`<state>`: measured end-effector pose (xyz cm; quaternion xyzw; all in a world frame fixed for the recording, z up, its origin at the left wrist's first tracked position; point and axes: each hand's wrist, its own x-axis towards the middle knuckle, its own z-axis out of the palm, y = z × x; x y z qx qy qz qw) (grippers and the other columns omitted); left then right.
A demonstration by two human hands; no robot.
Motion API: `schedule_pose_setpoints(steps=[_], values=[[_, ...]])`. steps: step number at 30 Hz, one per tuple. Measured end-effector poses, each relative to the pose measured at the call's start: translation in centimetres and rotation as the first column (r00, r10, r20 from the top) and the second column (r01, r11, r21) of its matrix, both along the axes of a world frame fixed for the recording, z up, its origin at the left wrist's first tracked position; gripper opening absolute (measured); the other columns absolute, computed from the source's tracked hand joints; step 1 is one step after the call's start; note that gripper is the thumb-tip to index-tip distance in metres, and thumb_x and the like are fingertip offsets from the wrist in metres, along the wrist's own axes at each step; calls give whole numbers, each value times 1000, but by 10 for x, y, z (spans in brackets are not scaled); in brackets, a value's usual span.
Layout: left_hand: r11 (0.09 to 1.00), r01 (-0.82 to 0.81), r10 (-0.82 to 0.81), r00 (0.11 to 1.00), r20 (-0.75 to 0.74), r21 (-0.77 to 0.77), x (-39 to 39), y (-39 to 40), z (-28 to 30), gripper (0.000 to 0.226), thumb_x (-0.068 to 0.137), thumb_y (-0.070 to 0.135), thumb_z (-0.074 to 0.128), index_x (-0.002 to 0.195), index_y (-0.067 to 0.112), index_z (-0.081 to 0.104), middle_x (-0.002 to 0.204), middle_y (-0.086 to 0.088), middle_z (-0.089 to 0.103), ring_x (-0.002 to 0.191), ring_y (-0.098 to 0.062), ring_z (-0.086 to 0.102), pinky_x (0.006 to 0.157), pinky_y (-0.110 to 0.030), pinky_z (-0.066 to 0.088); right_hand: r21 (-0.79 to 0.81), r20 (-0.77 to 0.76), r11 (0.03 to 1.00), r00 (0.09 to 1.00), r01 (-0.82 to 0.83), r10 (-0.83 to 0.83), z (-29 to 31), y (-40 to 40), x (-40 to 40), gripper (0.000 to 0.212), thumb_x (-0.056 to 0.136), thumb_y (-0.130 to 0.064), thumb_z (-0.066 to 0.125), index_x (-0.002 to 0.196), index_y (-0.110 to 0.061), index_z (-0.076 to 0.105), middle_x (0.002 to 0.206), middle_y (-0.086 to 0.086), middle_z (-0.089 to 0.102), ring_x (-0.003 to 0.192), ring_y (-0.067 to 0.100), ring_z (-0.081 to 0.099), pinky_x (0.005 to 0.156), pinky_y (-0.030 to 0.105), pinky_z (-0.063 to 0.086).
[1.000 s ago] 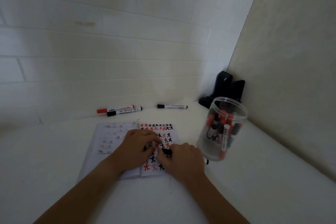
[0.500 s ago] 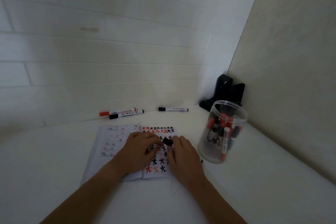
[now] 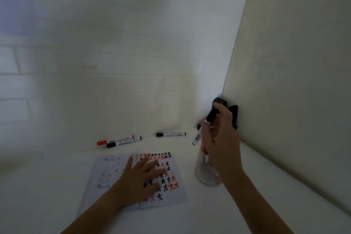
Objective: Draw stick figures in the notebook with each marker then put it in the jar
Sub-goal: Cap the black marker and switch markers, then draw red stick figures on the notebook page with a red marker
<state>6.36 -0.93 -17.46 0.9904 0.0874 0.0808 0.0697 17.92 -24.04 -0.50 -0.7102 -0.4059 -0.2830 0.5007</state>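
Observation:
The open notebook lies on the white table, its right page filled with red and black stick figures. My left hand rests flat on the page, fingers spread. My right hand is raised over the clear jar and holds a black-capped marker, cap up, its lower end pointing down at the jar's mouth. The hand and wrist hide most of the jar. The picture is blurred around the jar.
Along the tiled back wall lie a red marker, a black marker right beside it, and another black marker farther right. A black stand sits in the corner behind my right hand. A beige side panel closes the right.
My right hand has left the notebook and risen right with the capped marker, now over the jar. My left hand has flattened on the page. The camera has tilted up.

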Motion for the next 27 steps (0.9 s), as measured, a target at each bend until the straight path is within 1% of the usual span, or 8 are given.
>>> schedule_pose_setpoints(steps=[2, 4, 8, 11, 15, 18, 22, 27], values=[[1000, 3, -3, 1000, 2, -15, 0, 0, 0, 47, 92, 74, 15, 138, 72, 6, 158, 30, -4, 148, -8, -18, 115, -53, -22, 99, 22, 994, 998, 51, -53, 15, -13, 8, 40, 100, -14, 61, 135, -24, 44, 96, -18, 62, 80, 3, 65, 73, 1, 44], [1000, 7, -7, 1000, 4, -16, 0, -1, -1, 47, 92, 76, 13, 138, 73, 5, 157, 31, -5, 148, -7, -18, 114, -50, -24, 86, 39, 989, 991, 124, -128, 20, -20, 22, 35, 101, -12, 59, 132, -23, 46, 104, -9, 63, 85, 6, 62, 76, 4, 41], [999, 13, -12, 1000, 21, -36, 0, -1, -3, 48, 91, 78, 11, 138, 73, 5, 157, 32, -3, 147, -5, -18, 113, -48, -25, -295, -6, 936, 979, 192, -203, -1, -25, 51, 22, 103, -15, 54, 125, -15, 56, 109, 4, 61, 86, 18, 58, 75, 30, 45], [999, 17, -15, 999, 39, -49, -1, -2, -4, 47, 91, 77, 12, 138, 72, 7, 157, 32, 0, 147, -2, -16, 116, -51, -21, -488, 160, 845, 974, 220, -161, -20, -28, 57, 19, 105, -15, 52, 111, -5, 67, 105, 11, 67, 89, 27, 65, 81, 36, 54], [994, 13, -2, 995, 101, -111, -2, -5, -2, 45, 94, 73, 18, 138, 68, 25, 153, 35, 11, 146, 4, -6, 118, -49, -17, -403, 243, 872, 951, 278, -192, -25, -27, 48, 12, 98, -15, 64, 99, -4, 69, 99, 11, 68, 85, 27, 66, 79, 43, 56], [983, -12, 46, 982, 182, -183, -1, -4, 1, 35, 99, 53, 39, 134, 52, 47, 150, 28, 30, 144, 4, 14, 121, -42, -10, -324, 360, 858, 891, 398, -277, -35, -14, 30, 20, 89, -9, 68, 108, -5, 69, 115, 15, 67, 104, 31, 66, 90, 46, 55], [973, -64, 142, 925, 352, -224, 3, -4, 7, 30, 96, 32, 54, 126, 32, 60, 139, 9, 51, 132, -13, 44, 114, -29, 23, -375, 337, 910, 941, 175, -43, -68, 18, -4, 26, 94, -22, 47, 111, -15, 65, 121, 6, 64, 107, 19, 63, 92, 36, 56], [962, -260, 273, 924, 268, -85, 2, 7, 12, 41, 96, 39, 44, 134, 27, 53, 144, 4, 46, 138, -16, 38, 117, -49, 22, -601, 88, 795, 982, -80, 165, -131, 54, -17, 26, 101, -29, 42, 117, -19, 61, 120, -3, 56, 102, 11, 53, 88, 28, 49]])
